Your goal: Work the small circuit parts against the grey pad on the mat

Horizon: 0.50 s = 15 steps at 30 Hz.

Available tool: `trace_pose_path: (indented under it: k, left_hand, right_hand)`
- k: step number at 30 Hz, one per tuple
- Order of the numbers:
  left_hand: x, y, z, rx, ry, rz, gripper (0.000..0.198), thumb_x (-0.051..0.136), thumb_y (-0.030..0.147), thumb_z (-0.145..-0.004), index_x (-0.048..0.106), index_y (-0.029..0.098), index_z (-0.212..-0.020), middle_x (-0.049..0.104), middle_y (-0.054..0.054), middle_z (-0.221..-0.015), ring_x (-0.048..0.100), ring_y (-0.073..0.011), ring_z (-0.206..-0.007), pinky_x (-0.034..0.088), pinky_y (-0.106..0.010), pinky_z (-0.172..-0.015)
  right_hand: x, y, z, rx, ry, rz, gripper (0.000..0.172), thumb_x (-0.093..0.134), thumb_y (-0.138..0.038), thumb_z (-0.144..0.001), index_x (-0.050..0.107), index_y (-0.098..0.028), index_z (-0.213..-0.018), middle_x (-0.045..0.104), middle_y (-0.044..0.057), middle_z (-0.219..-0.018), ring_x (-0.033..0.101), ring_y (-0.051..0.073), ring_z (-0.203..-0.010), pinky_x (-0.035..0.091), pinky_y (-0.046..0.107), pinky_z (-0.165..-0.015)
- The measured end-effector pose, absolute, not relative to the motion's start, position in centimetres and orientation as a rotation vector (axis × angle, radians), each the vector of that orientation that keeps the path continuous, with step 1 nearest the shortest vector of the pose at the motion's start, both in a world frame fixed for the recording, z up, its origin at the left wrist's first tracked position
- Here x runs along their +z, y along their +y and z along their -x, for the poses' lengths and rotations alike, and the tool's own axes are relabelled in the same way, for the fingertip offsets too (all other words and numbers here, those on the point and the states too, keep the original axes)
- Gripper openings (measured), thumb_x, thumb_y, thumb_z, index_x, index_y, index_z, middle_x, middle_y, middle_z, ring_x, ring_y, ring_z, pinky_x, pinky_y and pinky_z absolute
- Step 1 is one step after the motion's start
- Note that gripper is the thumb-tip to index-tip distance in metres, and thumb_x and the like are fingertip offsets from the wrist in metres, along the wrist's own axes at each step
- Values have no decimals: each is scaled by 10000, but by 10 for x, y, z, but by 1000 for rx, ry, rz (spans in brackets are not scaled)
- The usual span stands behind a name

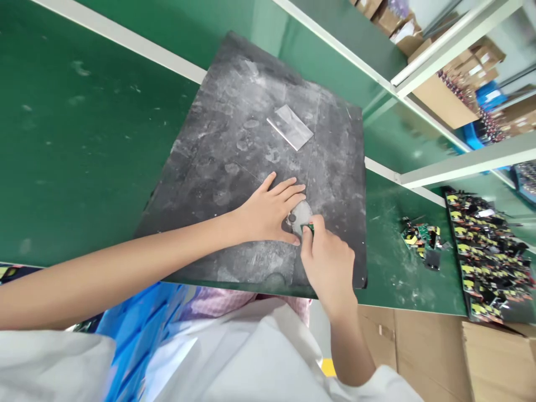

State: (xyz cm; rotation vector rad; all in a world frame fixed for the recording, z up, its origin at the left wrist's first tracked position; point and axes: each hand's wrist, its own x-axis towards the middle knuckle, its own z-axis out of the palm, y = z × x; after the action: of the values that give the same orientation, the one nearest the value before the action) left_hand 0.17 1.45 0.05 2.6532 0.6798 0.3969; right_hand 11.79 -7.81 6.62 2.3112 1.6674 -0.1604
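My left hand (pixel 272 212) lies palm down with its fingers spread on a dark, scuffed board (pixel 226 145). Between its thumb and fingers and my right hand (pixel 329 259) shows a pale grey rounded patch (pixel 302 212), with a small dark round piece (pixel 292 218) beside it. My right hand is closed in a pinch on a small green circuit board (pixel 310 227), of which only an edge shows. Farther up the dark board lies a clear flat rectangular piece (pixel 291 127).
A green worktop (pixel 84 139) extends around the board. On the right sit a small pile of circuit-board parts (pixel 422 237) and a tray packed with similar parts (pixel 489 257). Metal shelf posts (pixel 464 159) and cardboard boxes (pixel 481 61) stand behind. Blue bins (pixel 138 335) are below the front edge.
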Motion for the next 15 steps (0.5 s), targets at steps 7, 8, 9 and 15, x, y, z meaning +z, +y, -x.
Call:
trace_pose_path:
  k: [7, 8, 9, 15]
  left_hand:
    - [-1, 14, -2, 435, 695, -2641, 807, 625, 603, -719, 425, 126, -1339, 361, -132, -1449, 259, -338, -1366, 67, -563, -1134]
    - [-1, 14, -2, 433, 691, -2643, 809, 626, 595, -720, 420, 119, -1341, 364, -133, -1447, 260, -335, -1366, 72, -560, -1136]
    - [-1, 14, -2, 429, 689, -2645, 812, 629, 588, -719, 418, 110, -1341, 367, -135, -1445, 262, -333, -1365, 78, -560, -1137]
    - [-1, 15, -2, 439, 693, -2651, 805, 627, 594, -716, 428, 109, -1327, 374, -139, -1439, 267, -337, -1363, 94, -576, -1129]
  right_hand:
    - [65, -77, -119, -114, 1719, -2291, 210, 308, -301, -963, 465, -225, -1079, 642, -4, -716, 609, 174, -616, 254, 237, -514]
    - [66, -80, -118, -125, 1706, -2271, 197, 315, -293, -959, 466, -226, -1067, 634, -11, -688, 602, 171, -588, 232, 239, -498]
    - [65, -82, -118, -128, 1697, -2255, 187, 322, -287, -957, 465, -227, -1061, 626, -17, -664, 594, 167, -563, 212, 240, -486]
    - [63, -67, -117, 26, 1760, -2284, 225, 293, -312, -970, 440, -223, -1116, 642, 4, -722, 625, 173, -635, 211, 239, -494]
